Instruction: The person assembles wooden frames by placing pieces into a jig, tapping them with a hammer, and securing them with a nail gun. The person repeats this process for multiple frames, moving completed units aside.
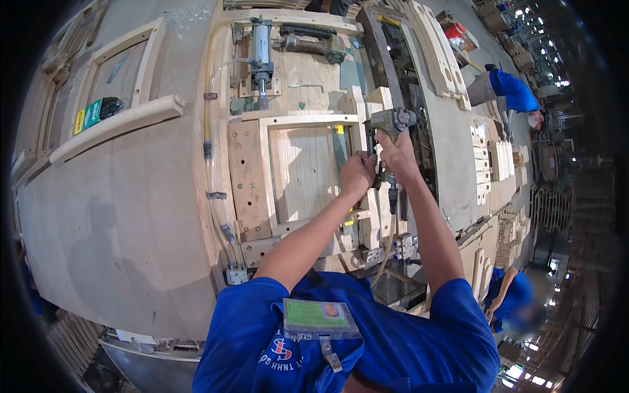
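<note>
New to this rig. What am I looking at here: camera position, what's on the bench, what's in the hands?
One picture, from a fisheye camera worn on a person's head, looking down; edges bend, left is their left. No robot: two bare hands. The right hand grips an air-powered hand tool with a hose hanging below. The left hand rests on the wooden frame beside it. The frame sits in a plywood jig on a large workbench, with a pneumatic cylinder and clear tubing above. A loose curved wooden part lies to the left. Other people in blue work at right.
</note>
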The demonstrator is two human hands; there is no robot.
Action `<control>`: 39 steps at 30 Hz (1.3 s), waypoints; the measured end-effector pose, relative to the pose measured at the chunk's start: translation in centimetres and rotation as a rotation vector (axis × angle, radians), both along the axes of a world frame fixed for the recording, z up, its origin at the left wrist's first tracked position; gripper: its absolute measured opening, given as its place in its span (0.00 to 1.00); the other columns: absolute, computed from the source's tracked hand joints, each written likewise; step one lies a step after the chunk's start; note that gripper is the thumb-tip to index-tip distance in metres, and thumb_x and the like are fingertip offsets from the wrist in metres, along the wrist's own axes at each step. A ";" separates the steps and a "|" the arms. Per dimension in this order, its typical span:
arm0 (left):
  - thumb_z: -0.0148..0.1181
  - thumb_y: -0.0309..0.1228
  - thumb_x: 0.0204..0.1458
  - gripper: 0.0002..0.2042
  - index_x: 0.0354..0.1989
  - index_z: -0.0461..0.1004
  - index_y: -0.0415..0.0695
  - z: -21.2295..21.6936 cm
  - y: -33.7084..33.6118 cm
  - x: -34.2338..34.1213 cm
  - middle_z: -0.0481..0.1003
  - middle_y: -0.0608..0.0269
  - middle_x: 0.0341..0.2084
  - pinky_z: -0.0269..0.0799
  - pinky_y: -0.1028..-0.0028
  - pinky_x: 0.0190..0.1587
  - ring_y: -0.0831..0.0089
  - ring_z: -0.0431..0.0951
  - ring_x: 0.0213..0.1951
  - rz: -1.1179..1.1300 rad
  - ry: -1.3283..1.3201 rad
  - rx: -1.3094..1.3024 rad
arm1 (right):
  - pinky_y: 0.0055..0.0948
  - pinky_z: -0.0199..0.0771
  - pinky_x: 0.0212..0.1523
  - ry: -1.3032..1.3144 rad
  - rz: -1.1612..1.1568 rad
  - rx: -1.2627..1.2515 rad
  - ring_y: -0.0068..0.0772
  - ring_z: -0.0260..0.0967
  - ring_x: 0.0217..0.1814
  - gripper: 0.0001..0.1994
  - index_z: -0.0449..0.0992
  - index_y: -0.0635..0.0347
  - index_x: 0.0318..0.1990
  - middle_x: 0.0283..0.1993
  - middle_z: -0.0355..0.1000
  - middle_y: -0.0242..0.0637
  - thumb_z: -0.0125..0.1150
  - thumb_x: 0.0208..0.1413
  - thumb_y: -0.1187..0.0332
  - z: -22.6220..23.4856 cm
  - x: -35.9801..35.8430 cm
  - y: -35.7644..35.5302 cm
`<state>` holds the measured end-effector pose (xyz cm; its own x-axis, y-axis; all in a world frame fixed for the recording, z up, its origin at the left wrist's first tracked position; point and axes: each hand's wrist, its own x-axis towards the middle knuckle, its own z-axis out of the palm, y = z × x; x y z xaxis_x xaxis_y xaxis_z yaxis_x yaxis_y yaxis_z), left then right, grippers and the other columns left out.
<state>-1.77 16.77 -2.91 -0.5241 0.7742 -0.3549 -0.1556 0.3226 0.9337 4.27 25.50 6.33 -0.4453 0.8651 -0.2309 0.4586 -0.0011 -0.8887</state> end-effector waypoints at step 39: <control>0.51 0.24 0.63 0.10 0.45 0.79 0.35 -2.2 -1.9 -10.9 0.83 0.47 0.37 0.74 0.65 0.44 0.65 0.82 0.40 0.676 -0.158 0.058 | 0.48 0.76 0.59 -0.498 1.147 0.427 0.67 0.77 0.57 0.38 0.61 0.70 0.72 0.49 0.79 0.66 0.70 0.58 0.63 0.6 -19.2 -0.4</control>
